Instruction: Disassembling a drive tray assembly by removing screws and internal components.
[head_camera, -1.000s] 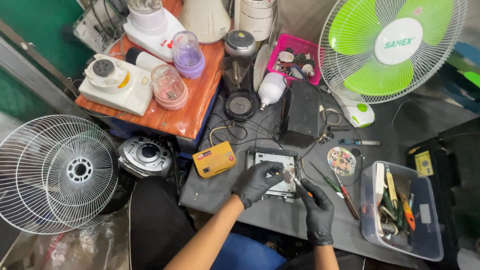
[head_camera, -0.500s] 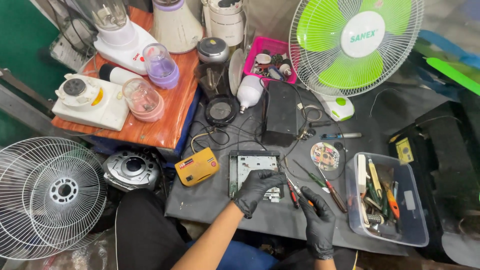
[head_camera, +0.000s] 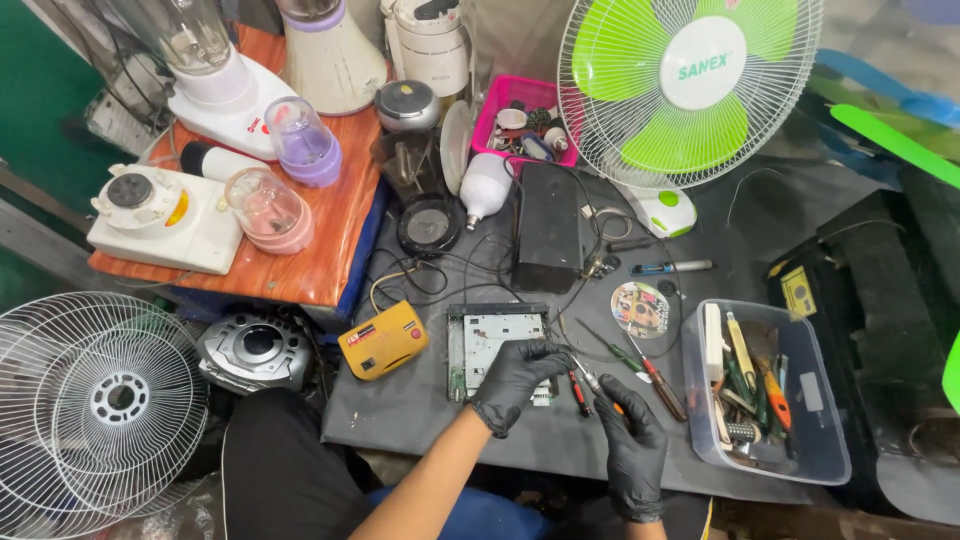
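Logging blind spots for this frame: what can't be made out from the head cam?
- Tool tip in the right hand: too small, and the left hand covers where it meets the circuit-board chassis.
- Chassis lower right corner: hidden under the left hand.
- Tools in the clear plastic bin: piled up, kinds unclear.
- Wire fan guard: cut off by the left and bottom edges.

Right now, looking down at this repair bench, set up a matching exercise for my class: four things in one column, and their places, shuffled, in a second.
Things:
1. yellow meter
2. clear tool box
3. left hand
4. green-bladed fan

Places:
A. at the bench's back, behind the black box
B. on the open circuit tray
C. left of the circuit tray
D. at the bench's right edge

Pairs: 1-C, 2-D, 3-B, 4-A
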